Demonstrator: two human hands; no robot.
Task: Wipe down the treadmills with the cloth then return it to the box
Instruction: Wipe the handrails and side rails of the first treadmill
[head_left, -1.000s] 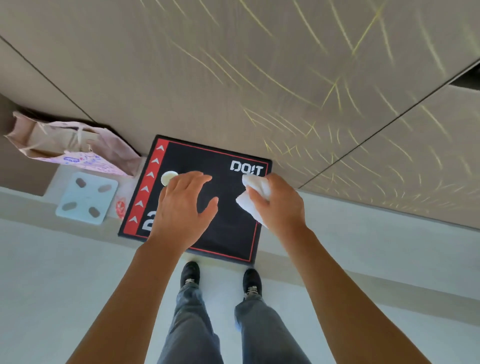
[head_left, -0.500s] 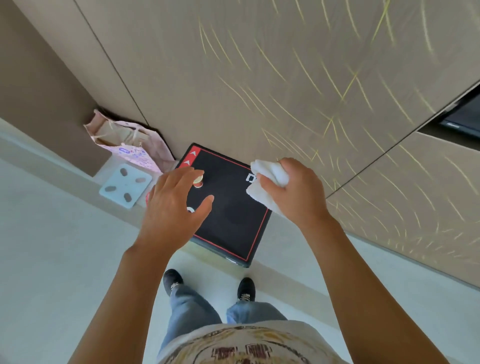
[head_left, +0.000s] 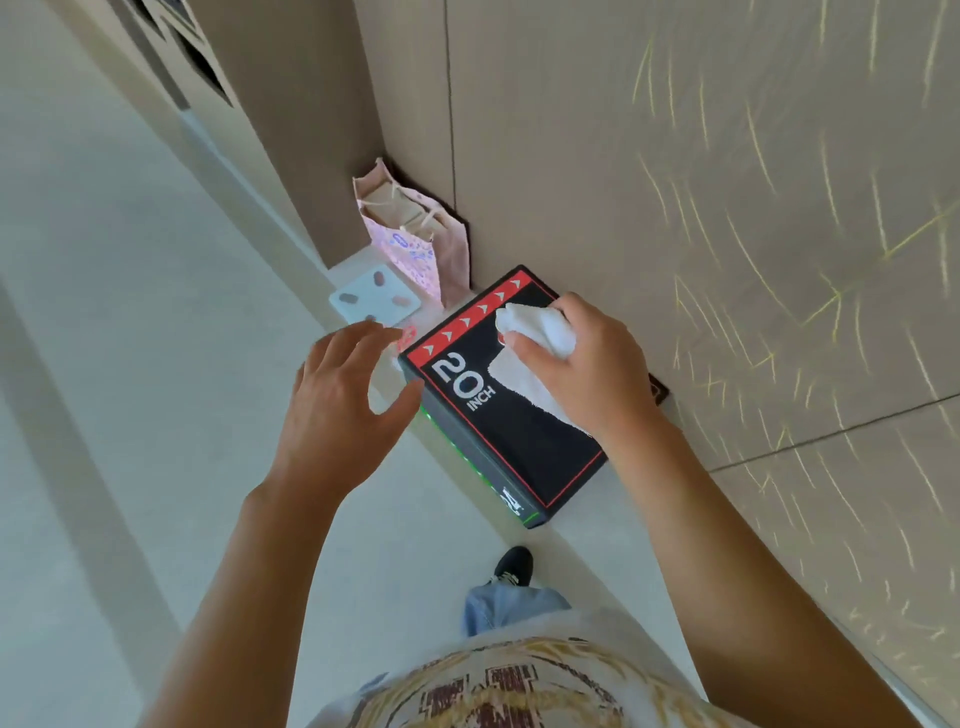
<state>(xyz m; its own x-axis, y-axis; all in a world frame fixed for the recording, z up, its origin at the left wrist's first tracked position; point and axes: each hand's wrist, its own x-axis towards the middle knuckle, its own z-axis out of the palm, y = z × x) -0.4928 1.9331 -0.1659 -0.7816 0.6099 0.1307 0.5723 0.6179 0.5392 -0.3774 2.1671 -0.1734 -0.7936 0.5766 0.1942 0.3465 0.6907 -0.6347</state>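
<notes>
1. While the right hand (head_left: 587, 364) grips it, the white cloth (head_left: 540, 358) hangs bunched and creased over the black box (head_left: 498, 431)
2. The box, red-edged and marked "20 INCH", lies against the wall (head_left: 675, 182)
3. The left hand (head_left: 337, 410) hovers just beside the box, fingers spread, holding nothing

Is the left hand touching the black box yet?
Cannot tell. In the head view the left hand hovers open beside the black box, its thumb overlapping the box's corner.
</notes>
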